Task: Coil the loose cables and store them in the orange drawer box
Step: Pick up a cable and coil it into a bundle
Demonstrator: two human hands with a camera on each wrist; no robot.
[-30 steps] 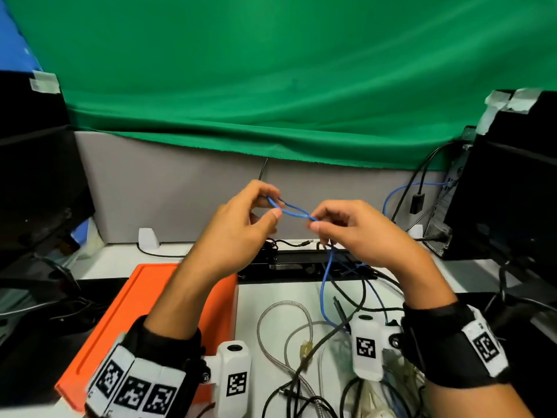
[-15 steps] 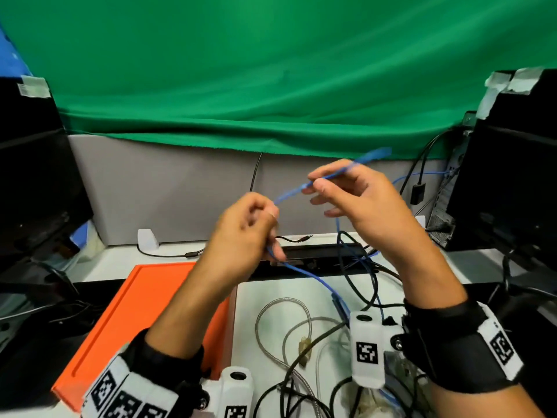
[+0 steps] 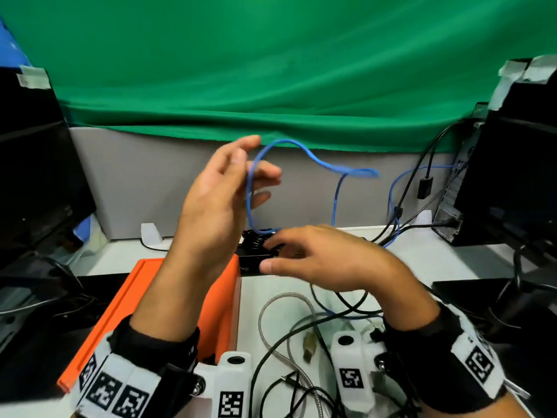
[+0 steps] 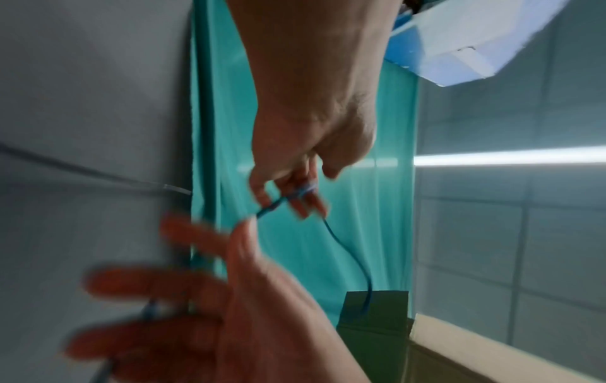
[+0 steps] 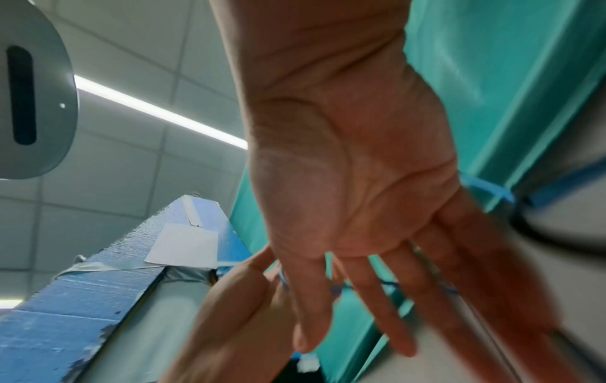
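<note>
Left hand [image 3: 211, 206] is up over the orange drawer box [image 3: 126, 303], grip open, fingers spread. The blue cable [image 3: 313, 158] loops across them. Right hand [image 3: 325, 260] is lower, above the surface [image 3: 422, 254], fingers straight, holding nothing.

Air above R hand [image 3: 328, 260] fingers is free up to blue cable [image 3: 283, 141], which arcs off L hand [image 3: 211, 212] fingers. Strip [image 3: 253, 257] sits just under R fingertips. Desk cables [image 3: 283, 294] lie below R palm, box [image 3: 156, 297] below L forearm. Monitor [image 3: 33, 182] is well left of L fingers, PC [image 3: 518, 176] well right of R's.
</note>
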